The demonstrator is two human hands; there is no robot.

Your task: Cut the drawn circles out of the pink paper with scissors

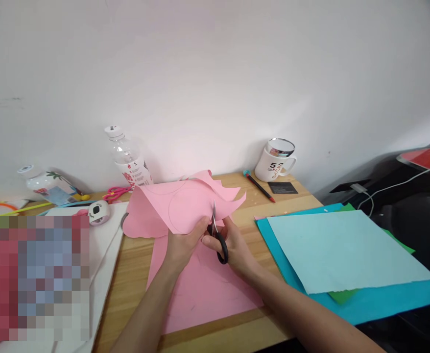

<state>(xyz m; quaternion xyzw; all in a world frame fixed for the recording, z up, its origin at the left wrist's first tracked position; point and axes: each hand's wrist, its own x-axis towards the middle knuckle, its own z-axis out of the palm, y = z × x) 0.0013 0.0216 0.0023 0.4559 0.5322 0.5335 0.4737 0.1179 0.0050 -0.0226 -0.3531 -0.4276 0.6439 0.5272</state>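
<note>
- The left hand is closed on a pink sheet, pinching its near edge; the sheet stands up curled in front of both hands, marked with drawn curves, its cut points bending toward the right.
- The right hand grips the scissors by their black handles, blades up against the sheet, just beside the left fingertips.
- Under both hands a flat pink paper covers part of the table.
- The raised sheet blocks my view of the table just beyond the hands.
- Right of the right hand, a stack overlaps: pale blue paper on top, green paper peeking out, teal paper below.
- Beyond the right hand, by the wall, is a white mug with a silvery rim; I can't tell what it holds. A pen and a black card lie near it.
- Beyond the left hand stands a capped clear bottle; its label hides the lower part, so its contents are unclear.
- Farther left, a smaller bottle tilts, also capped.
- Left of the left hand are pink scissors, a white gadget and a white board.
</note>
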